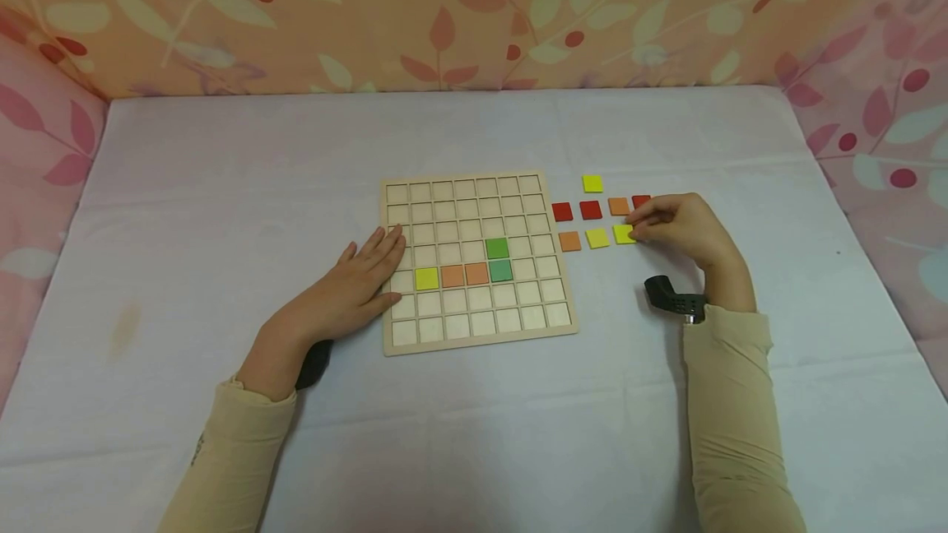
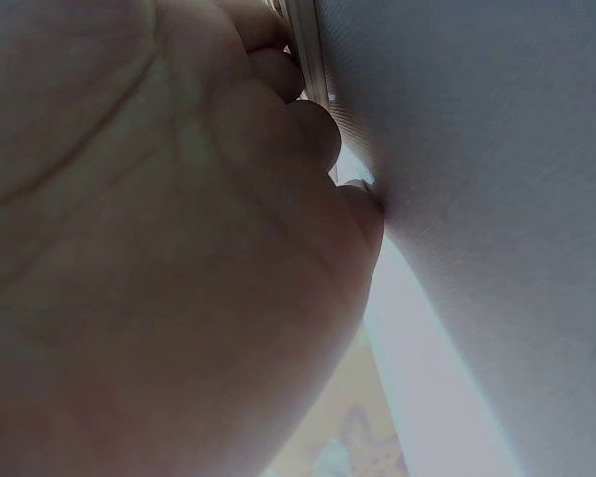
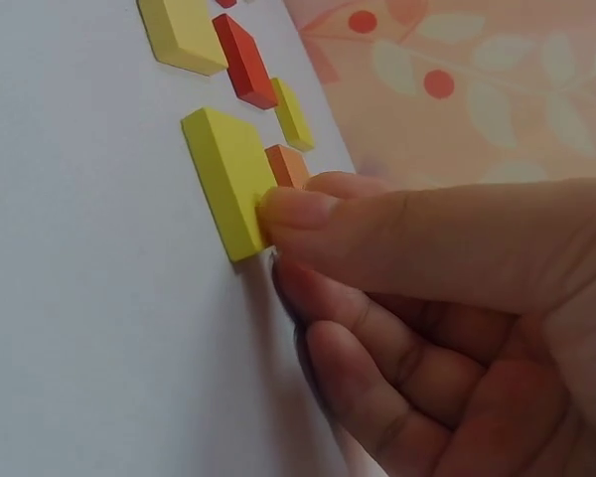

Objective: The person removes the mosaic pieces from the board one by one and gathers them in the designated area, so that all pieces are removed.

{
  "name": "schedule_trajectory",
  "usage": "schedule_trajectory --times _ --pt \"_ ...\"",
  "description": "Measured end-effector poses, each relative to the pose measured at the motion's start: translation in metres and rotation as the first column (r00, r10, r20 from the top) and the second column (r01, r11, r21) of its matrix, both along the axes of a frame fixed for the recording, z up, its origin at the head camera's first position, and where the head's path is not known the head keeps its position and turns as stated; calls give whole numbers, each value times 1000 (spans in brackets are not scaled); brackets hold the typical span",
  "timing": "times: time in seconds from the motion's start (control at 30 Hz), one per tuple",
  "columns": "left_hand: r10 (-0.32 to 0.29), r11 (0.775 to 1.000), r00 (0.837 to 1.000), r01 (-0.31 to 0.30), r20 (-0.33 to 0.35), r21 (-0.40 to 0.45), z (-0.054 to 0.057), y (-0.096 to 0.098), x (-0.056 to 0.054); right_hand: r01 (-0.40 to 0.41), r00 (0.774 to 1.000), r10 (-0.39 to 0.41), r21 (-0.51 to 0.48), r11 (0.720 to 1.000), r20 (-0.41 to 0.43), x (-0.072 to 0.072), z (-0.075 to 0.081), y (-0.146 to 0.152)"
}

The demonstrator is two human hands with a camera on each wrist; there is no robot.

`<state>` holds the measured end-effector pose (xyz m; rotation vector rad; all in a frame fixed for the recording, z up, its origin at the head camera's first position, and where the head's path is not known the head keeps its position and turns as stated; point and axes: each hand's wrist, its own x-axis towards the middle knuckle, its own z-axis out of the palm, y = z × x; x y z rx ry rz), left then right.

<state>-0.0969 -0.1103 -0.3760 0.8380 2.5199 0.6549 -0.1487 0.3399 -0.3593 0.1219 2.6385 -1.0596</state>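
sitting at the right end of the nearest row of 3 tiles, a thick-edged, bright yellow square (image 3: 228, 184) is pinched by the right hand (image 1: 689, 229), its thumb and finger nearly closed. the wooden grid board (image 1: 481, 340) is covered at its left edge by the left hand (image 1: 348, 286), fingers outstretched. a dark mark (image 1: 197, 449) on the left sleeve (image 1: 233, 459) is too small to be read.

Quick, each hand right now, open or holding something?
Left hand: open, resting at the left edge of the board.
Right hand: closed, pinching a yellow tile.
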Motion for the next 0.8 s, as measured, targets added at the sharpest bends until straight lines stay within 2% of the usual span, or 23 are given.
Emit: schedule_trajectory --times 0.33,0.8 --pt "6 1000 1000 -6 13 -10 -1 0 -1 23 999 -25 -105 994 -21 2 4 2" --pt "4 1000 1000 -4 6 1 -1 0 -1 -13 999 2 -240 971 -49 1 5 -15"
